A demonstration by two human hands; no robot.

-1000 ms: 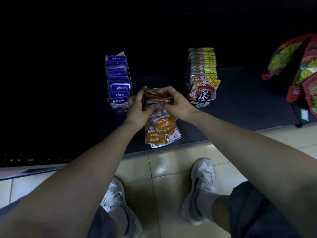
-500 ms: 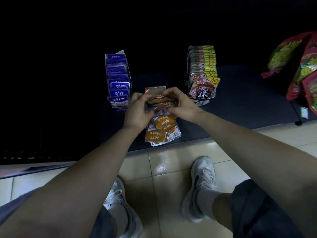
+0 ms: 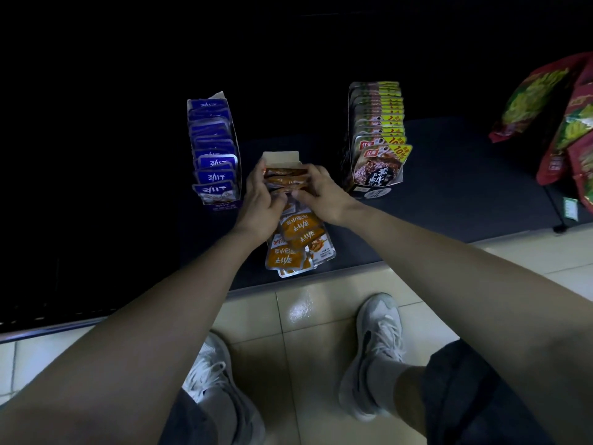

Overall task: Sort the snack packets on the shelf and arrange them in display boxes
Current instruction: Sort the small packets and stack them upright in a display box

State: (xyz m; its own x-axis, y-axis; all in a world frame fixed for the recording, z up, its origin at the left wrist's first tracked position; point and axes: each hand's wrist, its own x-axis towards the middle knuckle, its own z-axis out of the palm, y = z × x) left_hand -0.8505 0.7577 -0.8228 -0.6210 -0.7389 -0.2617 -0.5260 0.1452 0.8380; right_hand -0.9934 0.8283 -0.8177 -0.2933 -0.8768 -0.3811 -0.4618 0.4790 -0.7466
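Both my hands are on one bundle. My left hand (image 3: pixel 260 202) curls round the left end of a small stack of orange snack packets (image 3: pixel 285 182), and my right hand (image 3: pixel 322 194) grips the right end with its fingers over the top. The stack is squeezed between them at the mouth of the open cardboard display box (image 3: pixel 281 156) at mid-shelf. I cannot tell in this dim light whether it is touching the box or just short of it.

Under my wrists, loose orange packets (image 3: pixel 296 244) lie fanned in a pile on the dark shelf (image 3: pixel 449 194), and the lowest reach its front edge. A filled box of blue packets (image 3: pixel 215 152) stands to the left and a filled box of brown packets (image 3: pixel 377 136) to the right.

The packets look slick, so I judge that an uneven squeeze could let the middle ones squirt out and fan apart. The box looks light and nothing is bracing it — pushing the stack in could simply shove it backward. A wrist dragged through the loose pile could sweep packets off the edge onto the tiled floor (image 3: pixel 305 316).
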